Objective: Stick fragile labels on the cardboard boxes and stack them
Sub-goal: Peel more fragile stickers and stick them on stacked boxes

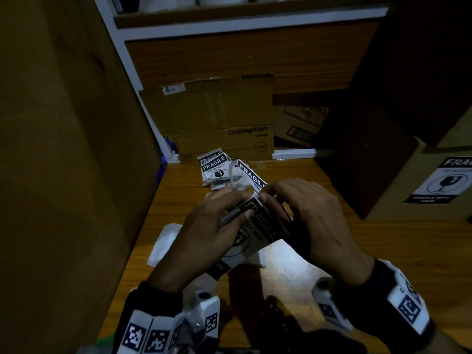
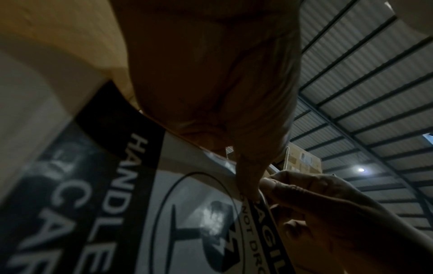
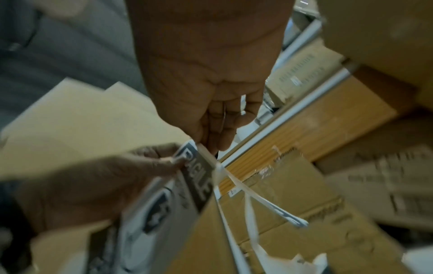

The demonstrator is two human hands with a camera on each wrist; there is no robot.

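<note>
Both hands meet over the wooden table (image 1: pixel 293 272) and we see them pinch one fragile label (image 1: pixel 258 226) between them: the left hand (image 1: pixel 204 233) curls round its near edge, the right hand (image 1: pixel 309 221) nips its top corner with thumb and forefinger. On it we read "FRAGILE", part of "DO NOT DROP" and a broken-glass sign; the left wrist view adds "HANDLE" — the rest is cut off. Beyond the label, a loose pile of labels (image 1: pixel 214 169) shows "FRAGILE" and "DO NOT DROP", with white backing strips (image 1: pixel 233 181) curled over it. Behind the pile stands a cardboard box printed "Crompton" (image 1: pixel 222 123). Right of the label, a labelled box (image 1: pixel 408 195) bears "HANDLE WITH CARE", its top word clipped to "FRA". Left of the label lies a white scrap (image 1: pixel 163 244) — we cannot tell what it is.
</note>
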